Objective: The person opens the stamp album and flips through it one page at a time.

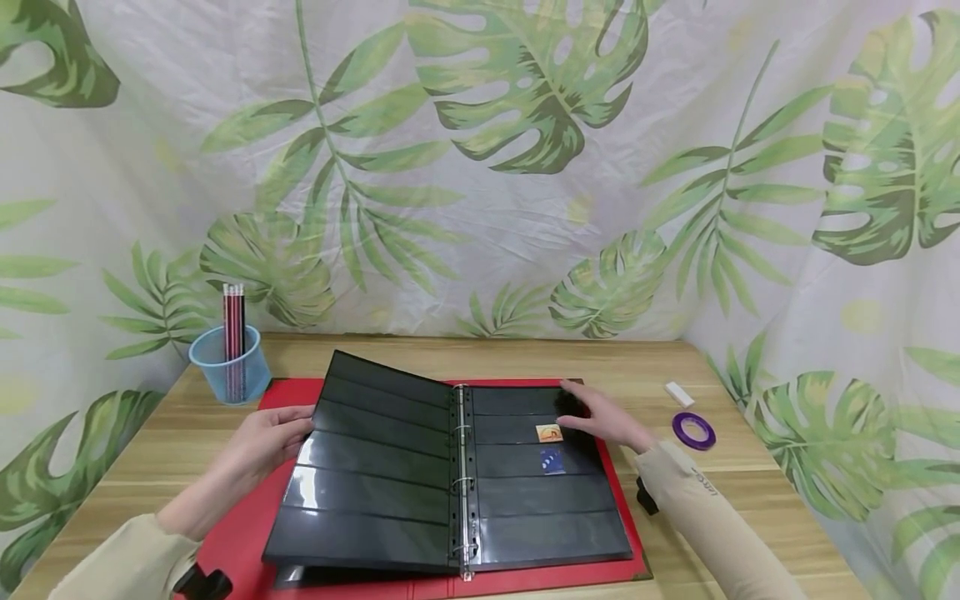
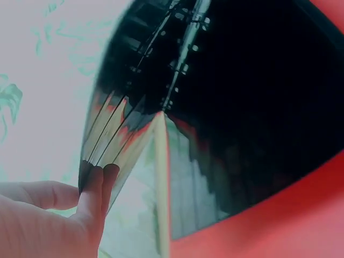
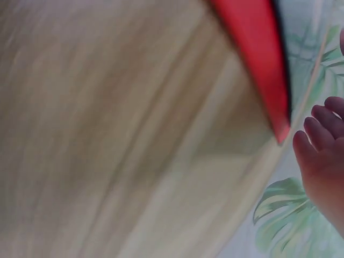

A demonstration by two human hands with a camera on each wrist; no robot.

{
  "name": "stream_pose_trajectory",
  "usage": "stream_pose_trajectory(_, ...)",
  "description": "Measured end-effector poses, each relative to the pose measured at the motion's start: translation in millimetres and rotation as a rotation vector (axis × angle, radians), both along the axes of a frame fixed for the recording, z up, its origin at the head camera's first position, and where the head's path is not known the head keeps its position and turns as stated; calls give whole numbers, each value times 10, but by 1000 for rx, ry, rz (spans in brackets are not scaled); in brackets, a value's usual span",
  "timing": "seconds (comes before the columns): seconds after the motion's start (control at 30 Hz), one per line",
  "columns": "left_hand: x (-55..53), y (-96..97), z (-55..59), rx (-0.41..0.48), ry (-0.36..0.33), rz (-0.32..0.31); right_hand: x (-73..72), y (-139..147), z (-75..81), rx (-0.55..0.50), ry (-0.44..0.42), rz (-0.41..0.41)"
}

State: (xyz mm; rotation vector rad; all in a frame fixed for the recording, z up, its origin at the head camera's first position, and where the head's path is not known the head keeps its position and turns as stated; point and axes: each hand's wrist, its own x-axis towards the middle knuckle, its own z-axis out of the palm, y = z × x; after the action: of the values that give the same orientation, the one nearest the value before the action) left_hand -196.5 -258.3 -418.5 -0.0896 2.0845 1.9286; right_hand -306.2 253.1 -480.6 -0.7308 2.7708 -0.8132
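Note:
A ring-bound stamp album with a red cover [image 1: 240, 533] lies spread on the table. My left hand [image 1: 270, 437] pinches the outer edge of a raised black pocket page [image 1: 367, 475], thumb on one side and fingers on the other, as the left wrist view also shows. On the right, a black page [image 1: 540, 533] lies flat, with an orange stamp [image 1: 549, 434] and a blue stamp [image 1: 552, 462] in its pockets. My right hand [image 1: 603, 417] is over that page's upper right edge, its fingers spread and relaxed. Metal rings [image 1: 463, 483] run down the middle.
A blue mesh cup [image 1: 251, 367] of pencils [image 1: 234, 329] stands at the back left. To the right on the wooden table [image 1: 720, 517] are a white eraser [image 1: 679, 394] and a purple tape roll [image 1: 693, 445]. A leaf-patterned cloth [image 1: 510, 250] hangs behind.

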Motion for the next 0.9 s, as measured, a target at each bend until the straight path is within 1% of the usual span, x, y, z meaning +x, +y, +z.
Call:
stream_pose_trajectory(0.1,7,-51,-115,2,-22,10,-13,36,-51,42,27,18)
stream_pose_trajectory(0.17,10,-83,-188,-12,-44,22,-21,62,-84,68,48,38)
stream_pose_trajectory(0.3,25,-137,-298,-89,-77,45,-29,103,-133,89,60,58)
stream_pose_trajectory(0.4,34,-153,-356,-147,-81,51,-34,116,-145,91,64,66)
stream_pose_trajectory(0.6,17,-149,-442,-261,-46,48,-30,120,-127,106,64,73)
stream_pose_trajectory(0.77,-2,-152,-464,-381,-17,52,-20,108,-116,127,56,81)
stream_pose_trajectory(0.83,-1,-147,-464,-428,5,54,-18,105,-116,129,56,83)
stream_pose_trajectory(0.9,2,-139,-464,-481,44,53,-17,105,-118,132,61,85)
